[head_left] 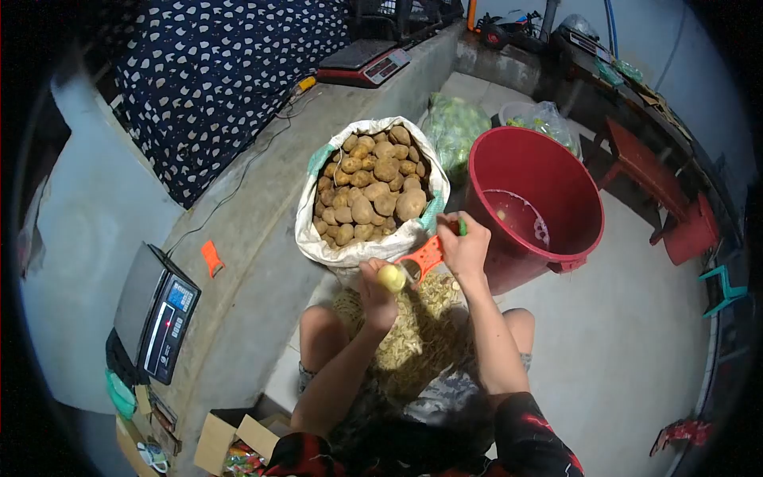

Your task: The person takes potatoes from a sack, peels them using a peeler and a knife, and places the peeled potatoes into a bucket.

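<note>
A partly peeled, pale yellow potato [391,277] is gripped in my left hand [375,294]. My right hand [467,246] is closed round the handle of an orange peeler [424,259], whose head is close beside the potato; whether the two touch I cannot tell. Just beyond my hands stands an open white sack [311,230] filled with unpeeled brown potatoes [371,187]. Between my knees, below both hands, lies a heap of peelings [409,338]. To the right of the sack is a big red tub [509,266] with some liquid and a small pale piece inside.
At left are a digital scale [168,318] and an orange tool [211,258] on the concrete ledge [230,294]. Another scale [364,62] sits farther back. Green produce in a plastic bag [455,127] stands behind the tub. A red bench [648,171] is at right, an open cardboard box [214,445] at lower left.
</note>
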Action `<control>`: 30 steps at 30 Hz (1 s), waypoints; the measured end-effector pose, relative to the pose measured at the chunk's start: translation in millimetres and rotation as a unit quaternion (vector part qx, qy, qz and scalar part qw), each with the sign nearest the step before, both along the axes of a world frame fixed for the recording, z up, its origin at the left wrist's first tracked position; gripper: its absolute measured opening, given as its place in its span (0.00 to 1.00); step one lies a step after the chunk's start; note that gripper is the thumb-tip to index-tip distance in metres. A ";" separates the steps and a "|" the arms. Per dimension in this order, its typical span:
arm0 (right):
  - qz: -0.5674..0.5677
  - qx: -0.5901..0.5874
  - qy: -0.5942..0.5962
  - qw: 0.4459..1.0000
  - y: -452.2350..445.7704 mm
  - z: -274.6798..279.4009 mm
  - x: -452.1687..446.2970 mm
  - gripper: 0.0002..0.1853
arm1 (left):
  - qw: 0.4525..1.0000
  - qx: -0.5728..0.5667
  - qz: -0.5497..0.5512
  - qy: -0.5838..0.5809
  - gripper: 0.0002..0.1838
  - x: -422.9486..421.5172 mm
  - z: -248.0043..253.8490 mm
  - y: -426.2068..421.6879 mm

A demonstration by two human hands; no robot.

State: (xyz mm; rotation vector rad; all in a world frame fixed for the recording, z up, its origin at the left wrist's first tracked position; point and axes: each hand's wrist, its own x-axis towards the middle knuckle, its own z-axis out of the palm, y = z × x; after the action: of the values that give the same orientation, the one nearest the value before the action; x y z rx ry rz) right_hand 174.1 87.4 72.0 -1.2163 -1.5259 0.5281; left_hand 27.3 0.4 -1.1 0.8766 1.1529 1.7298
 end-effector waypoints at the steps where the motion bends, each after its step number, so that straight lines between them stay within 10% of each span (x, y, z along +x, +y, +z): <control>1: -0.014 -0.057 0.039 0.998 5.4 0.8 0.9 0.11 | 1.000 0.004 0.002 -0.001 0.36 0.8 0.0 1.6; 6: 0.034 0.089 -0.055 0.994 -17.7 7.0 -10.1 0.06 | 0.988 -0.012 -0.052 -0.145 0.35 3.2 4.9 -0.1; 11: -0.022 -0.030 0.075 0.996 12.4 -12.1 0.2 0.05 | 0.946 -0.051 -0.129 -0.293 0.33 -12.7 -3.8 0.3; 16: 0.065 0.100 -0.006 0.993 -16.8 2.6 -11.5 0.05 | 0.942 -0.100 0.002 -0.321 0.31 4.4 4.8 5.1; 22: -0.058 0.045 0.082 0.994 20.8 -12.6 20.7 0.11 | 0.827 -0.001 -0.320 -0.462 0.31 -20.7 3.7 2.2; 30: -0.065 0.014 0.127 0.990 22.6 -9.9 36.8 0.12 | 0.877 -0.046 -0.200 -0.435 0.18 -16.2 4.8 12.8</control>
State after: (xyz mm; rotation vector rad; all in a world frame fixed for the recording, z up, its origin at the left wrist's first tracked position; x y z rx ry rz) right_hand 210.9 110.0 62.0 -1.1698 -1.2263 0.5522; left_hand 11.2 13.2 3.7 0.1747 0.3969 1.4388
